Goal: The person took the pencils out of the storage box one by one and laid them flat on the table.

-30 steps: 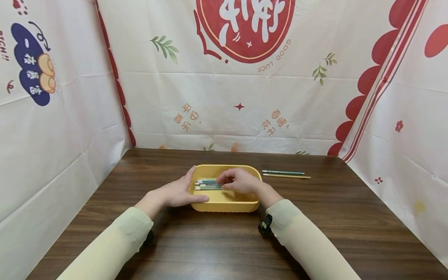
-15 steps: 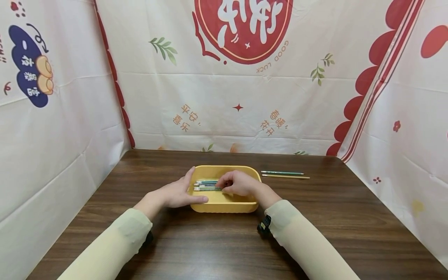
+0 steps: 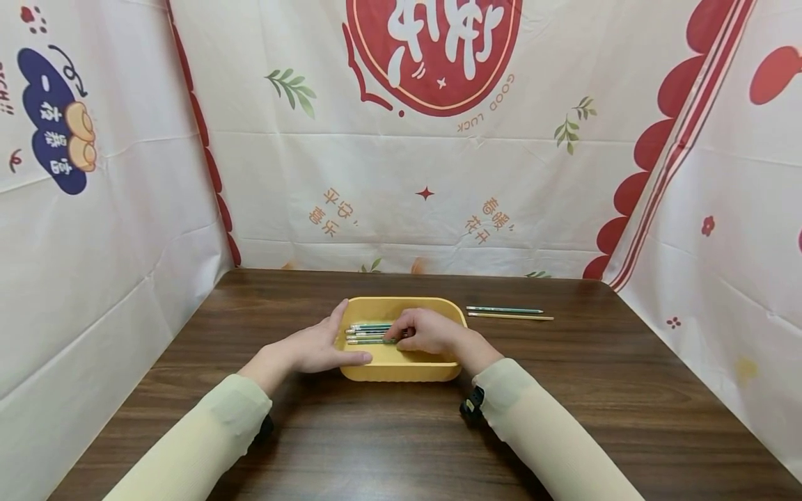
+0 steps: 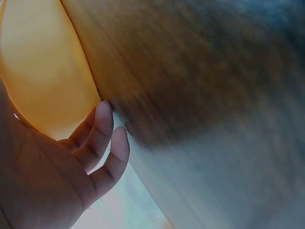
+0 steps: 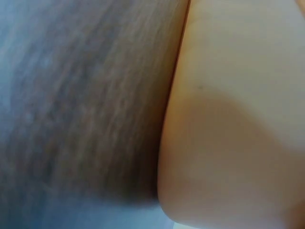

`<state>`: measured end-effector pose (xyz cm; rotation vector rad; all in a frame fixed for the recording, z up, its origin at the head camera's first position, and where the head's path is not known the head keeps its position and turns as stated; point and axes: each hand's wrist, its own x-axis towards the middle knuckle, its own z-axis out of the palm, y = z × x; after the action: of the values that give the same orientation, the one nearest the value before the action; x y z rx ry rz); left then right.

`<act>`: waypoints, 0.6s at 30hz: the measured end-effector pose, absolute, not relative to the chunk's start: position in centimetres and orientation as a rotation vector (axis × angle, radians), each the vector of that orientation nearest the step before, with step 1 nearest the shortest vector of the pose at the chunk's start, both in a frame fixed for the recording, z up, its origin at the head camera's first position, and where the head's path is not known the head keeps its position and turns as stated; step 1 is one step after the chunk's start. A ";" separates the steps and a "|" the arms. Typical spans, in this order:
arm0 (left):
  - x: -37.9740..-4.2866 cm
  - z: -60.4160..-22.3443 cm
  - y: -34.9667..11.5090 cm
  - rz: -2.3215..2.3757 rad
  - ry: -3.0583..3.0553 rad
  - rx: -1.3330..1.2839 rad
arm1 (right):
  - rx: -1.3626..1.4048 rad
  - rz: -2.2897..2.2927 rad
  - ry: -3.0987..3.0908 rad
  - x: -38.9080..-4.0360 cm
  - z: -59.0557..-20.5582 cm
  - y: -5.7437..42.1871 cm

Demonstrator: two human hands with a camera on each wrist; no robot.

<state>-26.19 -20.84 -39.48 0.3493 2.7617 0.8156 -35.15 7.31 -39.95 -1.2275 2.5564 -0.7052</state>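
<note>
A yellow plastic box (image 3: 401, 374) stands on the table, with several green and dark pencils (image 3: 366, 334) lying side by side in its left half. My left hand (image 3: 313, 346) holds the box's left end, thumb over the near rim and fingers along the outside. In the left wrist view its fingers (image 4: 102, 129) are curved against the yellow wall. Inside the box, my right hand (image 3: 429, 332) reaches over the right end with bent fingers, pinching the nearest pencil (image 3: 370, 342). That hand hides the pencils' right ends. In the right wrist view only the box's outer wall (image 5: 228, 119) and tabletop show.
Right of the box lie a green pencil (image 3: 504, 309) and a natural-wood pencil (image 3: 510, 316), roughly parallel. The dark wooden table (image 3: 401, 445) is enclosed by white printed cloth (image 3: 376, 160) at the back and both sides.
The right hand has shifted slightly toward me inside the box, and the nearest pencil has come a little apart from the others. The left hand keeps its place.
</note>
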 end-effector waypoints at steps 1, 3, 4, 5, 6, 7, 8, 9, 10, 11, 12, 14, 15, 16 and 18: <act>-26.2 -39.5 -20.8 0.818 2.760 0.350 | -1.238 -0.693 2.557 -35.2 -40.0 7.3; -26.1 -39.4 -20.9 0.821 2.758 0.350 | -1.258 -0.669 2.562 -35.2 -40.0 7.3; -26.1 -39.4 -20.9 0.823 2.756 0.351 | -1.265 -0.660 2.565 -35.1 -40.0 7.3; -26.1 -39.4 -20.9 0.821 2.757 0.351 | -1.273 -0.652 2.568 -35.1 -40.0 7.3; -26.1 -39.4 -20.8 0.820 2.757 0.351 | -1.279 -0.646 2.569 -35.1 -40.0 7.3; -26.1 -39.3 -20.8 0.819 2.757 0.351 | -1.283 -0.642 2.571 -35.1 -40.0 7.3; -26.1 -39.3 -20.8 0.817 2.758 0.351 | -1.286 -0.638 2.572 -35.1 -39.9 7.3; -26.1 -39.3 -20.8 0.815 2.760 0.351 | -1.286 -0.637 2.573 -35.1 -39.9 7.3; -26.1 -39.3 -20.8 0.814 2.761 0.352 | -1.286 -0.638 2.573 -35.1 -39.9 7.3; -26.1 -39.3 -20.8 0.813 2.762 0.352 | -1.287 -0.638 2.572 -35.1 -39.9 7.3; -26.1 -39.3 -20.8 0.814 2.761 0.353 | -1.286 -0.640 2.571 -35.1 -39.9 7.3; -26.1 -39.2 -20.8 0.820 2.758 0.353 | -1.293 -0.642 2.566 -35.1 -39.9 7.3; -26.0 -39.2 -20.8 0.823 2.757 0.353 | -1.297 -0.644 2.562 -35.1 -39.9 7.3; -26.0 -39.2 -20.8 0.826 2.755 0.353 | -1.299 -0.646 2.558 -35.1 -39.9 7.4; -26.0 -39.3 -20.8 0.831 2.751 0.352 | -1.306 -0.647 2.553 -35.1 -39.9 7.4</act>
<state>-26.01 -20.79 -39.25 0.3516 2.7514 0.8312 -35.06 7.37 -39.88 -1.3061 2.5532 -0.6469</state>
